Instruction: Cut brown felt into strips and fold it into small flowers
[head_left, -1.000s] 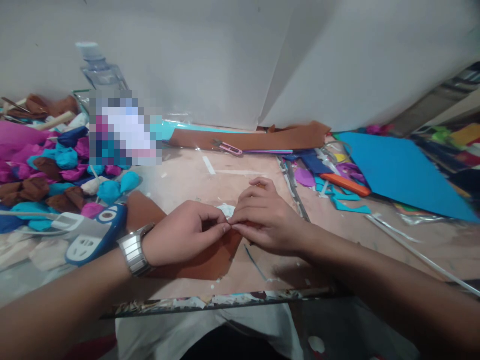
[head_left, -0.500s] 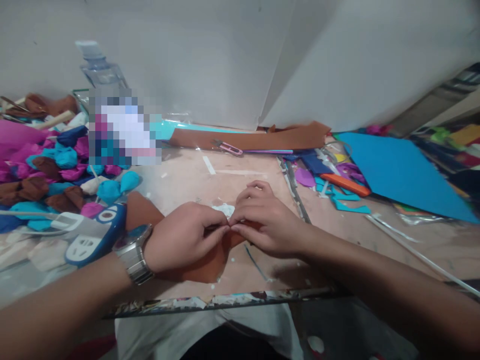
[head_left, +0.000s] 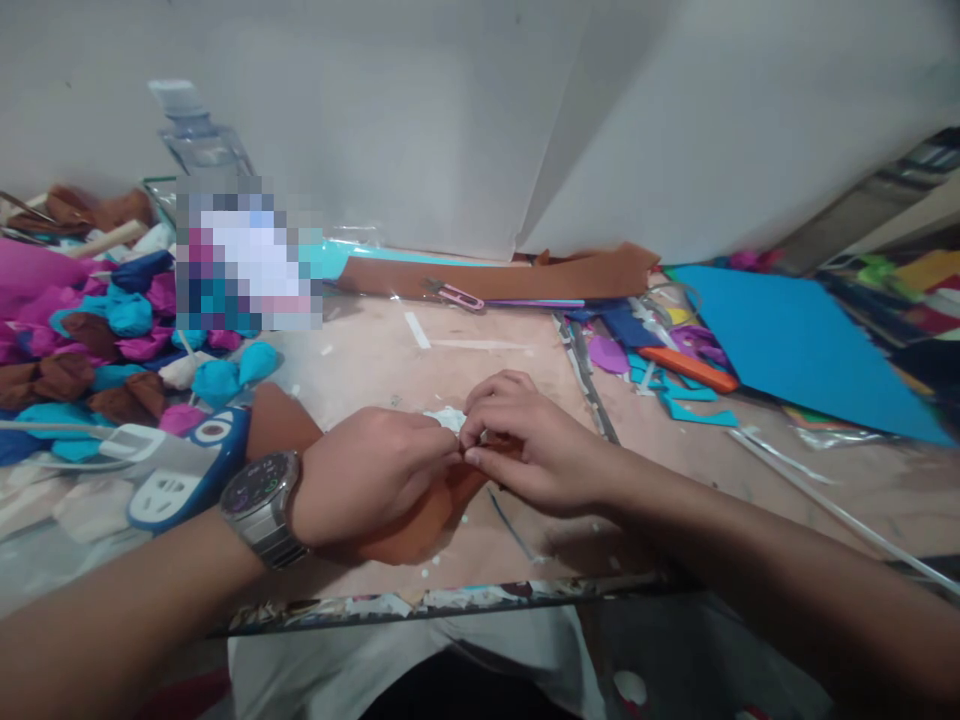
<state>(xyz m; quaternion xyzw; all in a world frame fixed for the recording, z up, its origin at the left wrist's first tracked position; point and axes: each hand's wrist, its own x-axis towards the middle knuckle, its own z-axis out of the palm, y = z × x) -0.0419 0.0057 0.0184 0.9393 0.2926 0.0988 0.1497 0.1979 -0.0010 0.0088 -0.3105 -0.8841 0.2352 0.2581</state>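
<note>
Thumb and fingers pinched, my left hand [head_left: 379,470] wears a wristwatch [head_left: 262,500] at its wrist and meets my right hand [head_left: 517,435] at the fingertips. My right hand is closed in a pinch too, its other fingers curled. Whatever lies between the fingertips is too small and too covered to make out. Below both hands a brown sheet of craft paper or felt [head_left: 409,535] lies on the table, partly hidden by my left hand. Just beyond the fingertips is a small white crumpled piece [head_left: 446,417].
Wrapped blue, pink and brown bundles [head_left: 127,310] crowd the left, beside a blue-and-white power strip [head_left: 191,470] and a bottle [head_left: 202,145]. A pink cutter [head_left: 460,297] rests by a brown strip [head_left: 517,280]. Right are an orange cutter [head_left: 690,369] and a blue sheet [head_left: 802,350].
My left wrist has rolled, so the watch face now turns up toward me. The left fingers have curled in more at the pinch; my right hand has shifted only slightly.
</note>
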